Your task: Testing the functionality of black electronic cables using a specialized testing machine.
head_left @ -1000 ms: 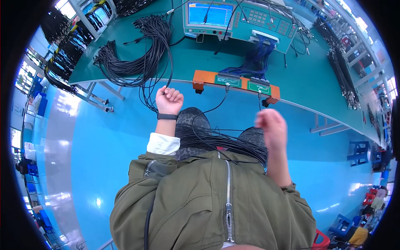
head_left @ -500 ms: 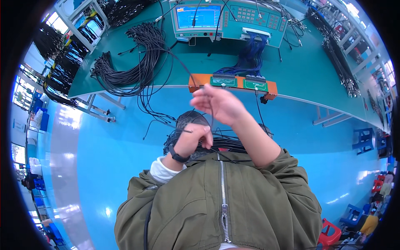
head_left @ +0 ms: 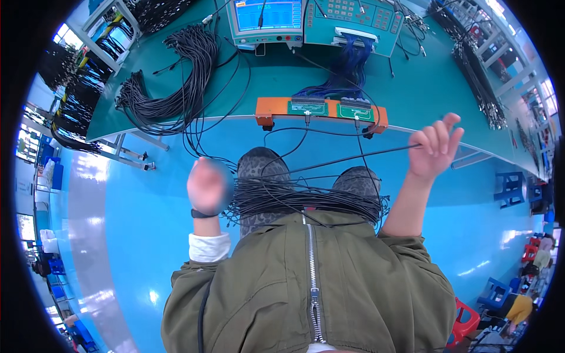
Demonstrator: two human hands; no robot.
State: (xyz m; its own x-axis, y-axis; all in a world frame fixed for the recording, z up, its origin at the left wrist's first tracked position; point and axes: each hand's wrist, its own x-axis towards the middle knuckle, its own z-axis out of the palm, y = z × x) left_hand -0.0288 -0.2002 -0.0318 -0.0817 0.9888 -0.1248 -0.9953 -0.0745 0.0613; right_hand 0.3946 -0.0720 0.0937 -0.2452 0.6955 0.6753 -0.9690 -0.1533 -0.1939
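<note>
My right hand [head_left: 434, 147] is raised at the right, fingers curled around a black cable [head_left: 359, 155]. That cable stretches leftward over my lap. My left hand [head_left: 207, 185], partly smeared, is beside my left knee near loose cable ends; its fingers do not show clearly. Across my thighs lies a bundle of thin black cables [head_left: 312, 200]. At the table edge an orange fixture [head_left: 274, 107] carries a left green circuit board [head_left: 308, 108] and a right green circuit board [head_left: 354, 111]. A black cable hangs from each board's connector.
A tester with a lit screen [head_left: 268, 15] stands at the back of the green table [head_left: 259, 76]. Blue wires [head_left: 347, 73] link it to the boards. A large black cable bundle [head_left: 191, 65] droops over the table edge at left; another bundle [head_left: 471, 76] lies at right.
My hands have moved apart, the right hand outward to the right and the left hand outward to the left. A cable is now drawn out to the right. The tester's screen display has changed.
</note>
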